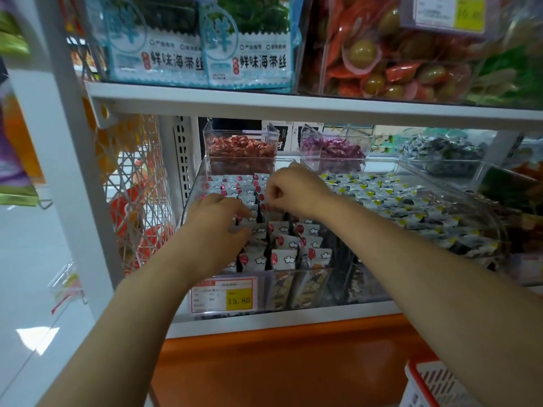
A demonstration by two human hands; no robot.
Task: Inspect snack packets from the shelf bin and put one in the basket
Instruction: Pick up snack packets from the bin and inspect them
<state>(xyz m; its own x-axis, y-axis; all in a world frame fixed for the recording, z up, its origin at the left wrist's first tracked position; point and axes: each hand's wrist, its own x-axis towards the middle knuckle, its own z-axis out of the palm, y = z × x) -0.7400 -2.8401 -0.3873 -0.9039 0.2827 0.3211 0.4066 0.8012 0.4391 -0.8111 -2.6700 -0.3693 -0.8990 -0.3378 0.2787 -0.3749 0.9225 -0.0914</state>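
Note:
A clear plastic shelf bin [305,298] holds several small white snack packets [289,258] with red dots and black edges, standing in rows. Both my hands are inside the bin. My left hand [216,227] lies over the left rows, its fingers curled down among the packets. My right hand [289,190] is further back, fingers bent and pinching the top of a packet near the bin's middle. A red and white basket [426,386] shows at the bottom right corner, below the shelf.
A neighbouring clear bin [411,201] of white, black and yellow packets sits to the right. Smaller bins of red [239,149] and purple [333,151] sweets stand behind. An upper shelf edge [293,105] hangs above. A yellow price tag [239,299] marks the bin front.

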